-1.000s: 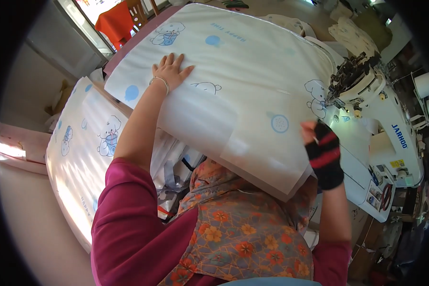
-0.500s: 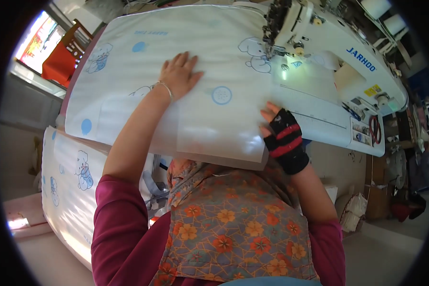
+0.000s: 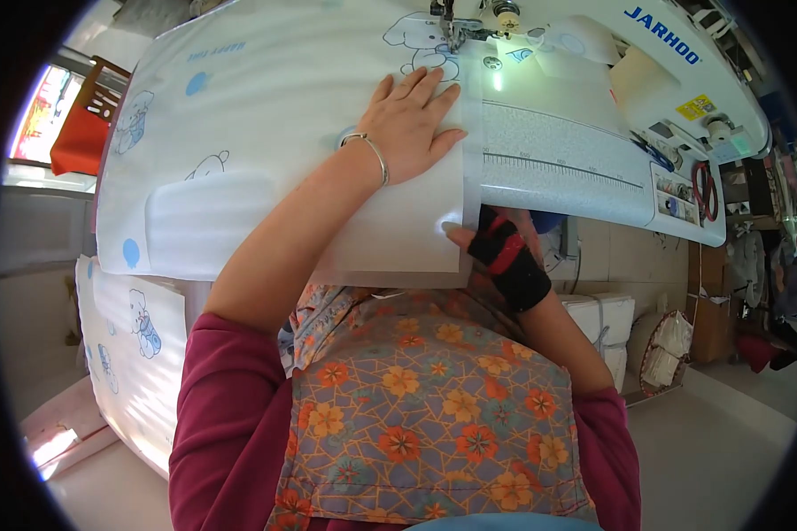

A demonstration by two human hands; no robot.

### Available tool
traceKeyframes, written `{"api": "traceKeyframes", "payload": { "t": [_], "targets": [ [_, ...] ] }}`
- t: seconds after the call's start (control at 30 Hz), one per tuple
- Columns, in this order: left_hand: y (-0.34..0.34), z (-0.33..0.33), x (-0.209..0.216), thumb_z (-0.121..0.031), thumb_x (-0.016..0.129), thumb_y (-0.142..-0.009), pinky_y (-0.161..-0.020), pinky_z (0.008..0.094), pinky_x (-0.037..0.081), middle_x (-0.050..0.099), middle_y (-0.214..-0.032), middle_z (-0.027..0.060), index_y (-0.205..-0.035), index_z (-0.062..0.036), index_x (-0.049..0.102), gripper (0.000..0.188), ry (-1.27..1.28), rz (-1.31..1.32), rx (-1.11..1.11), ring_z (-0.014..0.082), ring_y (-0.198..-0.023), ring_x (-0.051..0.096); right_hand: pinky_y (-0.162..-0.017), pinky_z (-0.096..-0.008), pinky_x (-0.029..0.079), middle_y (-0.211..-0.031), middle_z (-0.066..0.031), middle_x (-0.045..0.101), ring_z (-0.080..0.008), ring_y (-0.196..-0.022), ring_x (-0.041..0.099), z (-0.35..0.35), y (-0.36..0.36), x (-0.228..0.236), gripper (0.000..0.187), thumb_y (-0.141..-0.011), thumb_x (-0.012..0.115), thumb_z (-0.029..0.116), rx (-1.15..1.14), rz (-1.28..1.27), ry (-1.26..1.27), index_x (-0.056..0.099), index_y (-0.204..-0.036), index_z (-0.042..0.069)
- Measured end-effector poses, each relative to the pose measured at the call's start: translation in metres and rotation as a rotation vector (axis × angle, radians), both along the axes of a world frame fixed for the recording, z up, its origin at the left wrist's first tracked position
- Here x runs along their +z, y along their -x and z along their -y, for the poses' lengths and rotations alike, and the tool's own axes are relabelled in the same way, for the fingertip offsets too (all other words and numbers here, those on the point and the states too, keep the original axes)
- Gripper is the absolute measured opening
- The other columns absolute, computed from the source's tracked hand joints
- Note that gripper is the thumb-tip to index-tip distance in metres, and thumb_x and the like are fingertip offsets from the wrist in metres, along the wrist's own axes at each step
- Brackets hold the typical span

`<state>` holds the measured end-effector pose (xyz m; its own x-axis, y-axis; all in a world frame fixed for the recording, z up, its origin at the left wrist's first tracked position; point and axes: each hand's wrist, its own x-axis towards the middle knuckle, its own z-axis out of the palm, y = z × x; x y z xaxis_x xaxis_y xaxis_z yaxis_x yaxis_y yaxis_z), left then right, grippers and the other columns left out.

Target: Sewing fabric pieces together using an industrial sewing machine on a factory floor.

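Note:
A broad white sheet [image 3: 283,97], printed with blue puppies and dots, covers the table on the left. Its right edge runs under the needle and presser foot [image 3: 452,34] of a white sewing machine [image 3: 673,62]. My left hand [image 3: 409,126], wearing a bangle, lies flat on the sheet just below the presser foot, fingers spread. At the sheet's near right edge is my right hand [image 3: 511,265] in a black and red fingerless glove. Its thumb rests on top of the edge while the other fingers are hidden beneath.
On the machine bed [image 3: 576,164] are a printed ruler scale, blue-handled snips [image 3: 653,152], and a small parts tray [image 3: 676,195] beside red-handled scissors [image 3: 705,190]. More printed white material [image 3: 142,354] hangs at lower left. An orange-red chair [image 3: 84,137] stands far left.
My left hand has slid right across the sheet, closer to the presser foot. My right hand has shifted slightly left and nearer me, its fingers going under the edge. The view has shifted too.

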<state>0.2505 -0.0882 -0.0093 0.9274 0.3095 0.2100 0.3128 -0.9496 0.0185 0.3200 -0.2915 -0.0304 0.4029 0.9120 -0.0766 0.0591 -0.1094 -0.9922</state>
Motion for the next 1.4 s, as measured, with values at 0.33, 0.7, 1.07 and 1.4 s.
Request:
{"api": "traceKeyframes", "payload": {
  "t": [0.33,0.7,1.07,1.4],
  "targets": [
    [0.011,-0.013,0.014,-0.038,0.047,-0.094,-0.112,0.0492,0.022,0.039,-0.143,0.014,-0.134,-0.0072,0.046,0.051,0.125,0.048,-0.049,0.0292,-0.136,0.031,-0.087,-0.0333,0.048,-0.106,-0.0107,0.065,-0.0196,-0.098,0.061,-0.001,0.011,-0.01,0.048,-0.081,0.071,0.027,0.031,-0.064,-0.06,0.056,-0.119,0.0],
    [-0.003,0.003,0.0,-0.035,0.047,-0.093,-0.108,0.0519,0.027,0.041,-0.143,0.0115,-0.131,-0.0033,0.047,0.05,-0.035,0.087,0.07,0.0288,-0.134,0.035,-0.077,-0.0303,0.049,-0.094,-0.0074,0.068,-0.0146,-0.086,0.062,-0.004,0.015,0.042,0.035,-0.083,0.068,0.024,0.051,0.06,0.079,0.064,-0.108,0.0],
    [-0.017,-0.013,0.014,-0.037,0.053,-0.087,-0.105,0.0526,0.03,0.045,-0.136,0.0131,-0.128,-0.004,0.049,0.053,0.055,0.126,0.023,0.0292,-0.129,0.038,-0.087,-0.0332,0.045,-0.109,-0.0109,0.062,-0.0194,-0.101,0.056,-0.019,0.012,0.026,0.045,-0.084,0.066,0.025,0.0,-0.255,0.1,0.056,-0.118,-0.001],
    [-0.008,-0.004,0.005,-0.034,0.047,-0.091,-0.113,0.0493,0.021,0.035,-0.144,0.0184,-0.136,0.0019,0.039,0.058,0.12,0.088,0.006,0.0321,-0.137,0.029,-0.092,-0.0333,0.042,-0.115,-0.0089,0.058,-0.0197,-0.106,0.054,-0.007,0.016,-0.003,0.048,-0.086,0.065,0.025,-0.086,-0.157,0.128,0.051,-0.125,0.001]
  ]
}}
